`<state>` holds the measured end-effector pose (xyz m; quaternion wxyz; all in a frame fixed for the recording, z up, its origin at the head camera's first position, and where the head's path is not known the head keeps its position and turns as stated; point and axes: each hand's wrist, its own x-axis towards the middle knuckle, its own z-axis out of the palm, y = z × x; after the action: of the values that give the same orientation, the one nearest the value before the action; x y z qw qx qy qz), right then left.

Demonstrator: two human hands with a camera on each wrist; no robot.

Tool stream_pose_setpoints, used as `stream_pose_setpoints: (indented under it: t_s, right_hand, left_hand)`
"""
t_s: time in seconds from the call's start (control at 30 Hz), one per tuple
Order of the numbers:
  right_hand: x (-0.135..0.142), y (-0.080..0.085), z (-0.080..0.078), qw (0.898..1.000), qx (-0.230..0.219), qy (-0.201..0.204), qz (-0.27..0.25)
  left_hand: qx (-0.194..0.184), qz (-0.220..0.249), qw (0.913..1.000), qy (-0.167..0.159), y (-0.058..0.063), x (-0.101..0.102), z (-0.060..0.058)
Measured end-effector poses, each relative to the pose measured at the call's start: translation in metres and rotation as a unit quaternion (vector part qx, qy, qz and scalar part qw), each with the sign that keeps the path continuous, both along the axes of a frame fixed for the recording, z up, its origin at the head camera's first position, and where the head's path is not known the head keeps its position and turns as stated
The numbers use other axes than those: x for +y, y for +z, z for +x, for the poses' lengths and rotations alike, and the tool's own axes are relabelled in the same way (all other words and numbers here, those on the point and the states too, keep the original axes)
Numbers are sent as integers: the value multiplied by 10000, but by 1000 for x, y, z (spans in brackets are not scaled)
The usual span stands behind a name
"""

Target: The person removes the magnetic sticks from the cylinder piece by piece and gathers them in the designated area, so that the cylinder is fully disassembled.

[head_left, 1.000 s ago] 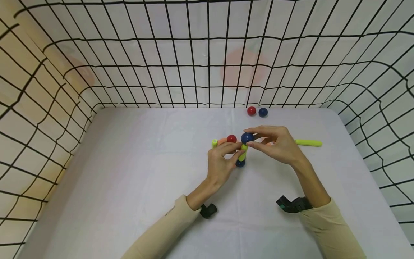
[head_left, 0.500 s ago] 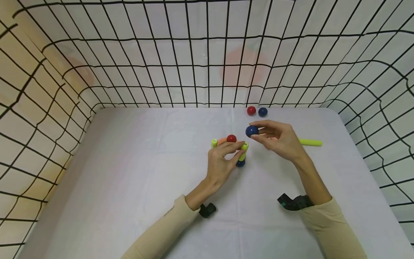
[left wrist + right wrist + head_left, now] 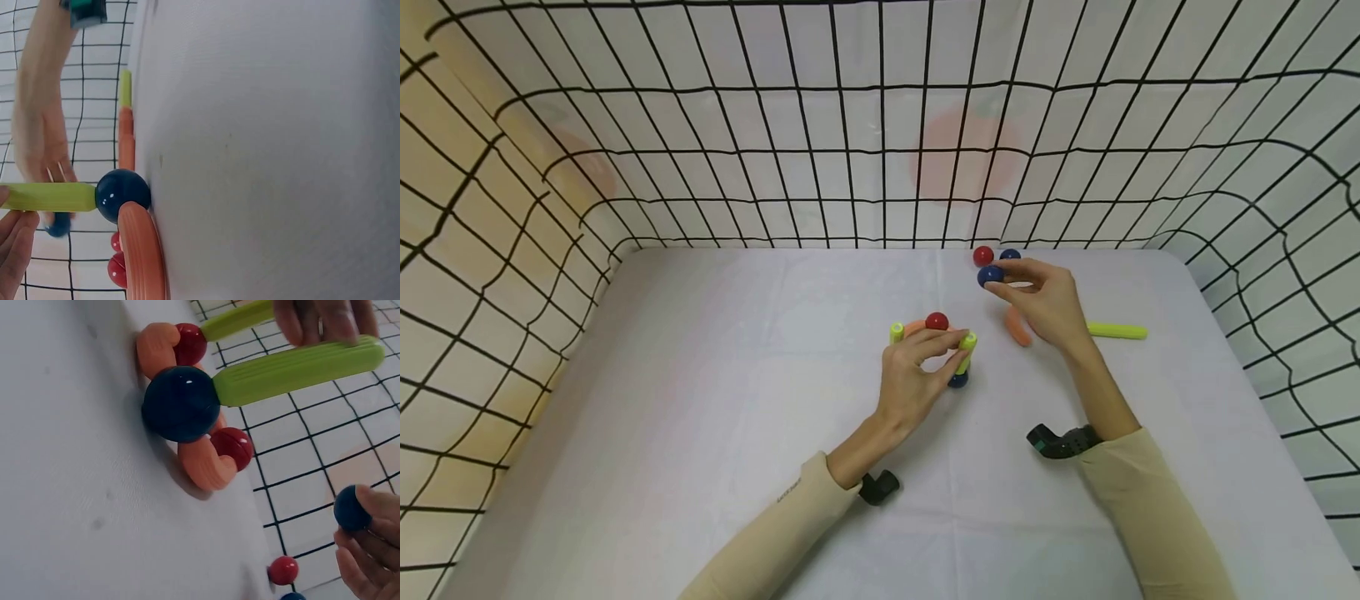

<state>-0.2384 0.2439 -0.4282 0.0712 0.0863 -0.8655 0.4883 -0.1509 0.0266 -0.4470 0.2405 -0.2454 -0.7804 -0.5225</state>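
Note:
My left hand (image 3: 910, 379) pinches an upright yellow-green stick (image 3: 300, 370) near its top. Below, the stick joins a blue ball (image 3: 181, 403) on the table, linked to curved orange pieces (image 3: 209, 469) and red balls (image 3: 232, 449). A second green stick (image 3: 897, 333) rises from this assembly's left side. Between thumb and fingers, my right hand (image 3: 1048, 304) holds another blue ball (image 3: 990, 276), off the stick and farther back. The left hand hides part of the assembly in the head view.
Near the back edge lie a loose red ball (image 3: 983, 256) and a blue ball (image 3: 1011, 253). A curved orange piece (image 3: 1018, 327) and a green stick (image 3: 1117, 331) lie to the right. Black wire mesh (image 3: 883, 153) borders the back and sides of the white table (image 3: 737, 400).
My right hand has drawn the blue ball off the top of the green stick and carried it toward the back balls. My left hand has stayed on the stick.

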Motion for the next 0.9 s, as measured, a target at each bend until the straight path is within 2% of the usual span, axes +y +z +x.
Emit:
stream_pose_setpoints:
  t_s: [0.1,0.27,0.47,0.6,0.77,0.9]
  right_hand:
    - [-11,-7,-15,9998,88,-151,-14]
    - [-29,-13,-42,9988,-102,-475,12]
    - [-42,-18,-71,9972,35,-617,430]
    - [-44,-23,-83,9938,24,-780,787]
    - [-48,-29,-92,9910,-257,-922,933]
    - [-51,-33,-97,9898,-264,-942,1032]
  left_hand:
    - [10,-50,10000,10,1,0,1]
    - [26,-93,10000,3,2,-1,2]
    - [70,-55,9999,-71,2,-3,2]
    - [163,-76,9997,-155,1,-4,3]
    - [183,-165,9995,-186,1,-4,3]
    - [179,-201,9994,-194,0,-4,3]
